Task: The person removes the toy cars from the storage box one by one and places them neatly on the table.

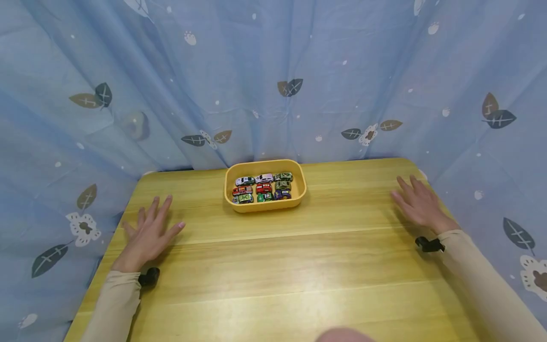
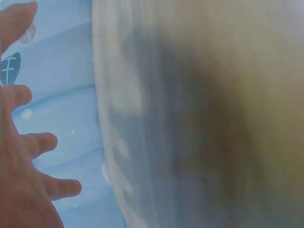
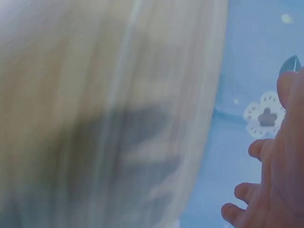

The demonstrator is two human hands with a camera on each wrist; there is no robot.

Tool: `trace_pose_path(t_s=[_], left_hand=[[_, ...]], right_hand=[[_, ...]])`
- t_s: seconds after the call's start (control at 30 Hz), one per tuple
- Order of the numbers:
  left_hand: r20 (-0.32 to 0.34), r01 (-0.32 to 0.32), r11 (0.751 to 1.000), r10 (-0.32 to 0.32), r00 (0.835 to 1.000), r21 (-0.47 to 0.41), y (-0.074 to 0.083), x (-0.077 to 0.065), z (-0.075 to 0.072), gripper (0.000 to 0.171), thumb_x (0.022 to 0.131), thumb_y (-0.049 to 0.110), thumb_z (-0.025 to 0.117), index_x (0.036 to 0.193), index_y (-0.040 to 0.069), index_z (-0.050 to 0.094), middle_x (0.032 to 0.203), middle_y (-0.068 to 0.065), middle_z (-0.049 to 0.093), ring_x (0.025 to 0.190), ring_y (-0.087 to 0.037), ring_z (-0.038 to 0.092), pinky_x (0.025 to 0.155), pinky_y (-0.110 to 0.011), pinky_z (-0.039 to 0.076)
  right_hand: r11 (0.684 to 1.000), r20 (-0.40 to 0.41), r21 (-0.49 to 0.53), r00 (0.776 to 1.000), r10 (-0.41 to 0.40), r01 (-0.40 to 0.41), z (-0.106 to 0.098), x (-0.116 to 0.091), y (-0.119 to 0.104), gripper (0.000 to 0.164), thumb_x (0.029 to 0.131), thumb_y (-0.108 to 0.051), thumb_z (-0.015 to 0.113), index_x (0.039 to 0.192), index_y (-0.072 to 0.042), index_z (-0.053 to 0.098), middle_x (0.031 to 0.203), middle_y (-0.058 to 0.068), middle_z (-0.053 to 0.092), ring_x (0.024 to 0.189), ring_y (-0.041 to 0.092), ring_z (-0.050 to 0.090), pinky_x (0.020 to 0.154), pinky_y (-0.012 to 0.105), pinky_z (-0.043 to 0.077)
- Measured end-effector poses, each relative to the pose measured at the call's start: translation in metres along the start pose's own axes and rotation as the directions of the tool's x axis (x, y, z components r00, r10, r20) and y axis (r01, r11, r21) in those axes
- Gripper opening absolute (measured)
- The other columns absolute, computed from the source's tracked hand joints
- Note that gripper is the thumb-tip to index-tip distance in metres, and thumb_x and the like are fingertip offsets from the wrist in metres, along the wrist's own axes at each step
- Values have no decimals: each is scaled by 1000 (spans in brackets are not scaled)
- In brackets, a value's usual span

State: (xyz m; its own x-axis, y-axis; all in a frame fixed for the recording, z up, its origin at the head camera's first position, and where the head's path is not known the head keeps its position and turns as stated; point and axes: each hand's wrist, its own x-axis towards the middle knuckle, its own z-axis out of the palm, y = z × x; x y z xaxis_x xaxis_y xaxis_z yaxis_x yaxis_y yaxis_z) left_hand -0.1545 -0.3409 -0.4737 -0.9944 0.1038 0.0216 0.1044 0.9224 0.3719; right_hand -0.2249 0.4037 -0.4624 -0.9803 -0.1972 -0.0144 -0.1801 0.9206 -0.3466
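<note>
A yellow tray with rounded corners stands at the far middle of the wooden table. Several small toy cars lie in it in rows, among them a red car, a pink-white car and a purple-blue car. To the left of the tray, my left hand is over the table with its fingers spread and nothing in it. My right hand is near the right edge, likewise empty, fingers spread. In the wrist views, the left fingers and right fingers cast shadows on the wood.
A blue curtain printed with leaves and flowers hangs behind the table and along both its sides. Each wrist carries a small black camera, the left camera and the right camera. A blurred rounded shape shows at the bottom edge.
</note>
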Motion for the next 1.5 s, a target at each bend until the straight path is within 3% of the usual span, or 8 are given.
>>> trace_pose_path(t_s=[0.23, 0.4, 0.53, 0.7, 0.87, 1.13, 1.5], left_hand=[[-67, -58, 998, 57, 996, -16, 17, 16, -5, 98, 103, 61, 61, 173, 28, 2, 178, -24, 0, 149, -74, 5, 98, -98, -8], [-43, -67, 997, 66, 997, -36, 33, 27, -5, 103, 100, 63, 63, 173, 28, -1, 178, -23, 2, 151, -72, 6, 102, -97, -7], [-13, -70, 996, 70, 997, -49, 44, 38, 5, 107, 99, 63, 65, 173, 29, -3, 179, -21, 5, 153, -69, 7, 105, -95, -6], [17, -77, 991, 79, 997, -106, 61, 54, 19, 112, 98, 60, 69, 173, 21, -4, 179, -18, 7, 156, -65, 7, 108, -93, -5], [61, -83, 986, 93, 994, -147, 80, 73, 27, 118, 97, 70, 64, 171, 14, -10, 178, -21, 5, 160, -56, 8, 117, -86, -2], [101, -96, 943, 134, 986, -319, 94, 96, 40, 125, 93, 69, 69, 171, 13, -10, 178, -20, 2, 164, -44, 9, 130, -65, 13], [105, -114, 913, 168, 980, -392, 102, 103, 52, 123, 94, 66, 71, 171, 13, -8, 178, -20, 9, 163, -41, 20, 131, -58, 21]], right_hand=[[1000, 32, -6, 999, -26, 26, -5, 27, -26, 75, 115, -52, 27, 171, -4, 10, 171, 38, -6, 156, 64, 3, 115, 85, 9], [997, 30, -18, 997, -73, 73, -4, 48, -55, 76, 115, -54, 29, 171, -4, 15, 172, 37, -1, 158, 61, 3, 118, 83, 8], [994, 43, -11, 993, -113, 113, -4, 65, -81, 77, 114, -57, 28, 170, -6, 18, 173, 35, -1, 159, 58, 2, 120, 81, 7], [985, 40, 8, 984, -172, 172, -6, 89, -115, 76, 113, -60, 30, 170, -10, 24, 176, 30, 0, 162, 54, 3, 122, 79, 7], [977, 32, 18, 976, -215, 214, -8, 112, -147, 76, 110, -63, 39, 170, -18, 29, 177, 26, 2, 163, 51, 4, 123, 79, 7], [960, 42, 20, 959, -280, 280, -2, 139, -190, 74, 105, -60, 52, 165, -18, 42, 178, 23, 4, 164, 48, 5, 125, 77, 9], [915, 95, 34, 910, -404, 402, 18, 163, -249, 68, 104, -59, 58, 157, -17, 55, 178, 21, 8, 163, 48, 11, 124, 77, 17]])
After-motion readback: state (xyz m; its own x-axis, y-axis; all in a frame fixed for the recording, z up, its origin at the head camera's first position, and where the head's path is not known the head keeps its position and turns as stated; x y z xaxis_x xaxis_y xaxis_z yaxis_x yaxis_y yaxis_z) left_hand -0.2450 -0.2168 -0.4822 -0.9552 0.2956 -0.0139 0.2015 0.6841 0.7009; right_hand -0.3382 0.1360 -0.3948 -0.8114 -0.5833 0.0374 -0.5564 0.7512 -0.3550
